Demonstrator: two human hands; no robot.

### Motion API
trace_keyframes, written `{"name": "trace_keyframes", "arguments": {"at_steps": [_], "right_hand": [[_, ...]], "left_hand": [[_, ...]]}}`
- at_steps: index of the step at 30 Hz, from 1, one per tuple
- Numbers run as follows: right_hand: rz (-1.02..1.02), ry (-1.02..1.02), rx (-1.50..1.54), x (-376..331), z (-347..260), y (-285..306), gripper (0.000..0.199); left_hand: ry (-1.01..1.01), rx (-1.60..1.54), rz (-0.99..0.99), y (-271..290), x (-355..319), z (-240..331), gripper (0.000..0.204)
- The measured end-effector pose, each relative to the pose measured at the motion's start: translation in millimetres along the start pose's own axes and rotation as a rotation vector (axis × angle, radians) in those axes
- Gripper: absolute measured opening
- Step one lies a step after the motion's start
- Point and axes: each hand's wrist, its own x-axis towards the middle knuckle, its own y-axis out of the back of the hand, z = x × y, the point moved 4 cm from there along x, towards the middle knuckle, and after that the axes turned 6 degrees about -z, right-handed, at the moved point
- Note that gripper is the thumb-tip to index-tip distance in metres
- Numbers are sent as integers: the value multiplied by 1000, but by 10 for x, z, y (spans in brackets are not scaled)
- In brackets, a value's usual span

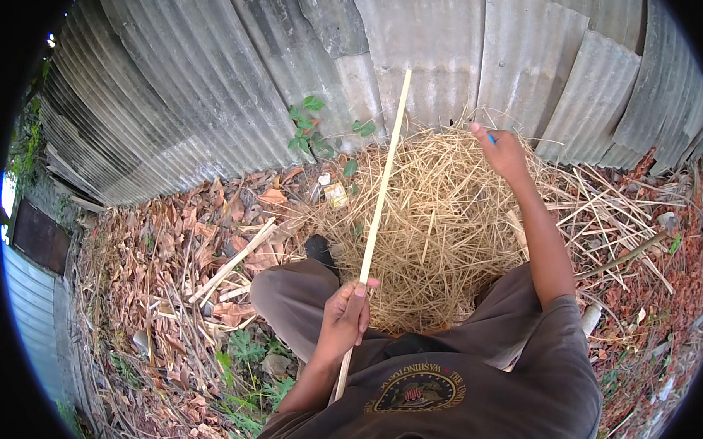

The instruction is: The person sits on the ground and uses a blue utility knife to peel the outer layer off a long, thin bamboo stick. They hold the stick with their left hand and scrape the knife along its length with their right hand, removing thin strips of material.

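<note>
Ideally, the long, pale, slender wooden-looking strip [385,180] would be kept steady by a firm, relaxed pinch, as the left hand [345,316] has it between thumb and bent fingers near its lower end, slanting up across the loose heap of straw-coloured shavings [444,224]. Well apart from it, the right hand [504,154] curls its fingers round a small, mostly hidden blue object [492,139], best kept clear of the left fingers. Among brown dry leaves [273,197] lies one small yellowish packet [336,195], its contents untellable.
</note>
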Motion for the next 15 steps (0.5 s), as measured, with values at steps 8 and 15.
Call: {"name": "trace_keyframes", "arguments": {"at_steps": [8, 15], "right_hand": [[54, 886, -263, -1186, -1171, -545, 69], [40, 818, -222, -1125, -1115, -675, 74]], "left_hand": [[-60, 30, 26, -248, 217, 165, 33], [-54, -44, -21, -312, 182, 185, 31]]}}
